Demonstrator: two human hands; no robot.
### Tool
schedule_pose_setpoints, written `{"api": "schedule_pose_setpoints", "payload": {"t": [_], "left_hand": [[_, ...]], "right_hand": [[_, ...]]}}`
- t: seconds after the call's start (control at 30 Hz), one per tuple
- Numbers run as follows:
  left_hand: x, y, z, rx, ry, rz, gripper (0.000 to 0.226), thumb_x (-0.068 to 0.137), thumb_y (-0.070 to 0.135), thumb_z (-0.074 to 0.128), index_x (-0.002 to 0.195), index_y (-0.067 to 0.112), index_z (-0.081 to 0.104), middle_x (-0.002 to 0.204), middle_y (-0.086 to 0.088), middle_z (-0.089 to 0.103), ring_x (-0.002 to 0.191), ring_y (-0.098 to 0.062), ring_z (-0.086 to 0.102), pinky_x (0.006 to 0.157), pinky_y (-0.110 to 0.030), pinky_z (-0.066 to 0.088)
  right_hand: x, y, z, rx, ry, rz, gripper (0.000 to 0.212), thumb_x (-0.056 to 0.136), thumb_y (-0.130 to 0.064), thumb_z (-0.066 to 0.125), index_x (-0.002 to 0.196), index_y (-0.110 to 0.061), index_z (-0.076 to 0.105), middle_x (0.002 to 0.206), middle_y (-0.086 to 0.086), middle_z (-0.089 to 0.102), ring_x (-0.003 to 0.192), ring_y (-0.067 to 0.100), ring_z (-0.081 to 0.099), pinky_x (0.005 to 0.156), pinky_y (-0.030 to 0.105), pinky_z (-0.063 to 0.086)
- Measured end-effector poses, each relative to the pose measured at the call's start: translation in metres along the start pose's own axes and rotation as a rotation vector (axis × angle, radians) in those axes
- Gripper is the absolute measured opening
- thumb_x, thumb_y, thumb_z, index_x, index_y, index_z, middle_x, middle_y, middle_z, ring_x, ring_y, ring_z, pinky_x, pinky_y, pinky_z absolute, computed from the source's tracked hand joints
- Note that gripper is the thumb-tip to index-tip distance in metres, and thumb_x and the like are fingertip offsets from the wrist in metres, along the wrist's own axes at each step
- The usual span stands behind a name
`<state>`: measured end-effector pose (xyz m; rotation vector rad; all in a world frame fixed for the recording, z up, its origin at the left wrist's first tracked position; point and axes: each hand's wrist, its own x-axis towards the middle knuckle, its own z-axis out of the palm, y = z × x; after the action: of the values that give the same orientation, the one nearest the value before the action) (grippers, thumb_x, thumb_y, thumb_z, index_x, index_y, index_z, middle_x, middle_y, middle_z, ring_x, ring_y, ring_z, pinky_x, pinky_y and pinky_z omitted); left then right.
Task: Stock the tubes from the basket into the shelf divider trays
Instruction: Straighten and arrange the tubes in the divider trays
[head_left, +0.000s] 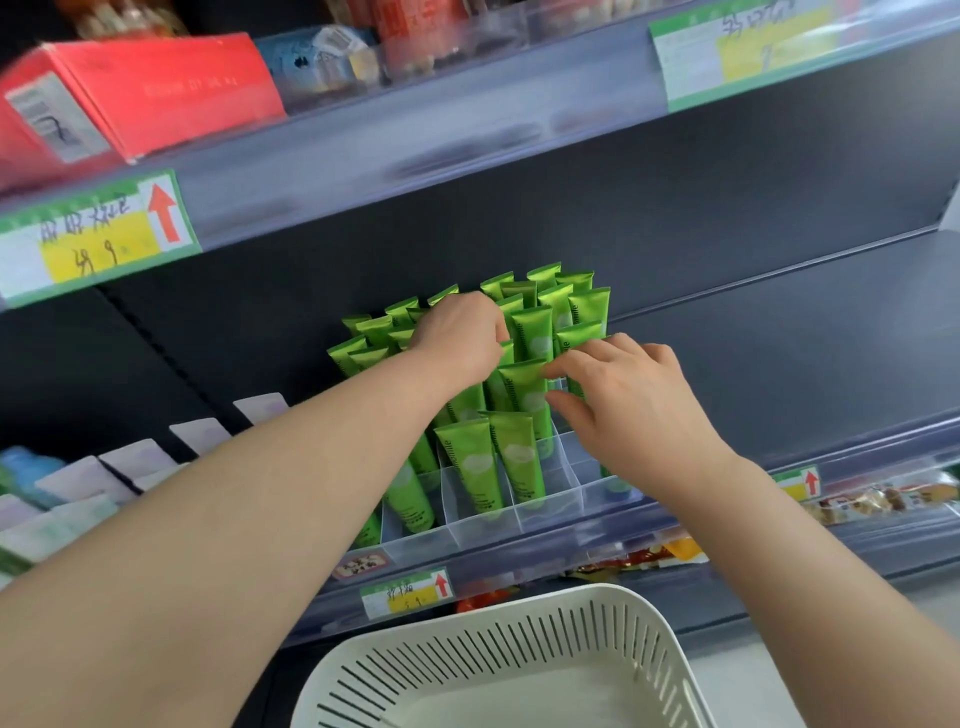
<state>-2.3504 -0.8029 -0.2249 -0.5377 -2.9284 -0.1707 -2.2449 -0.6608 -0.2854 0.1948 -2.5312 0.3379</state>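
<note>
— On the middle shelf, why are both hands among the green tubes (470, 462)?
— Likely straightening them, caps down, in the clear divider tray (550, 506). The left hand (460, 338) is curled over the tops; whether it grips one, I cannot tell. The right hand (618, 389) pinches a tube's crimped end.
— And the white slotted basket (519, 660)?
— Below, showing no tubes.

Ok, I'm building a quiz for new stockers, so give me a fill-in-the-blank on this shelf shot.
1. The tubes standing in the clear divider tray are ____ in colour.
2. The white basket below the shelf, as far as it shows, holds ____ tubes.
3. The arrows on the shelf price tags point ____.
4. Both the left hand and the right hand reach in among the ____.

Missing words: green; no; up; tubes
</note>
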Motion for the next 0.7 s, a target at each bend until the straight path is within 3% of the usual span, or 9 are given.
{"api": "schedule_pose_setpoints", "payload": {"t": [0.5,0.7], "left_hand": [[0.010,0.006,-0.001,-0.200,0.067,0.025,0.014,0.084,0.018,0.074,0.098,0.022,0.076,0.102,0.003,0.072,0.098,-0.018,0.064,0.089,-0.037,0.053],[-0.010,-0.005,-0.010,-0.228,0.096,0.049,0.014,0.088,0.017,0.068,0.099,0.023,0.076,0.103,0.006,0.072,0.099,-0.016,0.064,0.091,-0.034,0.051]], "right_hand": [[0.003,0.004,-0.004,0.057,0.005,0.005,0.018,0.091,-0.036,0.059,0.102,-0.026,0.069,0.095,-0.007,0.068,0.094,0.023,0.059,0.079,0.041,0.042],[0.000,-0.018,0.000,0.082,-0.021,-0.110,0.036,0.086,-0.049,0.047,0.100,-0.026,0.071,0.090,-0.008,0.070,0.097,0.020,0.061,0.083,0.043,0.042]]}}
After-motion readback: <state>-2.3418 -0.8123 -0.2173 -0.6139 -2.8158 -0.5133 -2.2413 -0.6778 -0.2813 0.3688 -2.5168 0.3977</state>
